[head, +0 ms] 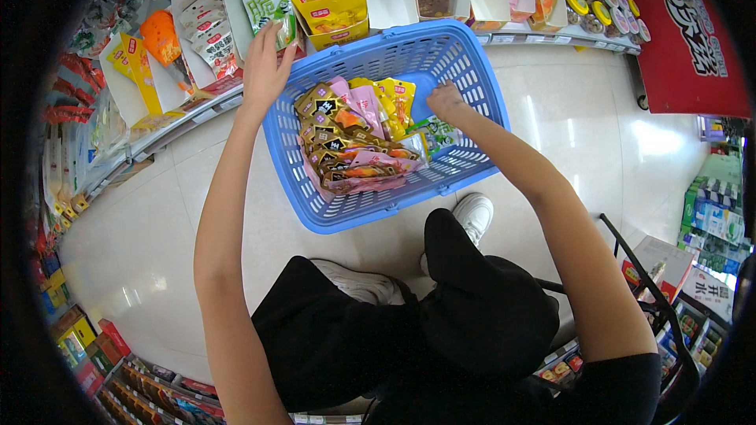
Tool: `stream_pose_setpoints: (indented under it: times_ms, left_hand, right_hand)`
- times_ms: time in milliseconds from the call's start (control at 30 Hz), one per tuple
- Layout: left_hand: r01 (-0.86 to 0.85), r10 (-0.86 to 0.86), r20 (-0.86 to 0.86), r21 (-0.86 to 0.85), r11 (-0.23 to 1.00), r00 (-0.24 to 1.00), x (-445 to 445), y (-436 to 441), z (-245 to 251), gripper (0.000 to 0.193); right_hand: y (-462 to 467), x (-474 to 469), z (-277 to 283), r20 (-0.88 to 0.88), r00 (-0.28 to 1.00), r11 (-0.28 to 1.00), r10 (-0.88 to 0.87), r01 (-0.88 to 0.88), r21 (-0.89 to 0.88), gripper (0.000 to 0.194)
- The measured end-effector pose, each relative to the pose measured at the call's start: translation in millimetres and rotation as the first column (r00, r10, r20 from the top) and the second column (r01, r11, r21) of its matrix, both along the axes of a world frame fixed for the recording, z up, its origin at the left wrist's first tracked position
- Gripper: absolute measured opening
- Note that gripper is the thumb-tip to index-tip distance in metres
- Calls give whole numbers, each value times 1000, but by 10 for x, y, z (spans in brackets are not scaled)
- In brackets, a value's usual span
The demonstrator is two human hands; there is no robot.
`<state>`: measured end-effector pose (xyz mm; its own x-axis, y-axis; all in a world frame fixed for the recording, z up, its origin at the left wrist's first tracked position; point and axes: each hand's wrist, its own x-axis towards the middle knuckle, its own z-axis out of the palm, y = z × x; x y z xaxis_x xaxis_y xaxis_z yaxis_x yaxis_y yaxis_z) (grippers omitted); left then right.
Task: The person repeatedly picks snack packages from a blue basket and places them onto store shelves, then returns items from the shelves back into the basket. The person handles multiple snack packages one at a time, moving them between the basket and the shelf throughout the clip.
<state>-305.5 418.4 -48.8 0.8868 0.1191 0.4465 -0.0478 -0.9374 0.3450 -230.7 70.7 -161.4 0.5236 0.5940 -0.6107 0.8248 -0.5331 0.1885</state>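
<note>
My left hand point(267, 65) is at the front of a white display box on the shelf. Its thumb and fingers close around the lower part of a green-and-white snack packet point(286, 25). Inside the blue plastic shopping basket point(387, 211), my right hand point(446, 101) has its fingers curled near the far right wall. Whether anything is in those fingers is hidden. Below it lies a green snack packet point(438, 133). Brown-and-gold packets point(331, 144), pink packets point(367, 107) and yellow packets point(398, 97) fill the basket's left and middle.
Display boxes with yellow bags point(331, 3) and other snacks line the shelf edge point(221, 107) beyond the basket. Lidded jars point(593, 12) stand at its right end, beside a red panel point(685, 41). A black metal frame point(641, 280) is at my right. My white shoe point(474, 217) is near the basket.
</note>
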Motion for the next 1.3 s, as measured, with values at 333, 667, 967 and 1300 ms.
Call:
stream_pose_setpoints:
  times_ms: [333, 667, 967, 1300]
  left_hand:
    - [366, -373, -5, 199, 909, 928, -132, -890, 94, 24]
    - [526, -480, -659, -147, 838, 579, -127, -1348, -234, 70]
    - [287, -770, -335, -788, 545, 543, -57, -1036, 85, 55]
    - [233, -262, 119, -856, 462, 958, -107, 5, 482, 42]
  right_hand:
    - [-63, -147, -3, -85, 989, 992, -123, 125, 9, 25]
    - [1, 88, 890, -523, 847, 907, -99, 293, 302, 23]
    - [713, 176, 2474, -661, 718, 746, 220, 312, 588, 19]
    - [2056, 352, 2952, -498, 684, 644, 533, 55, 763, 25]
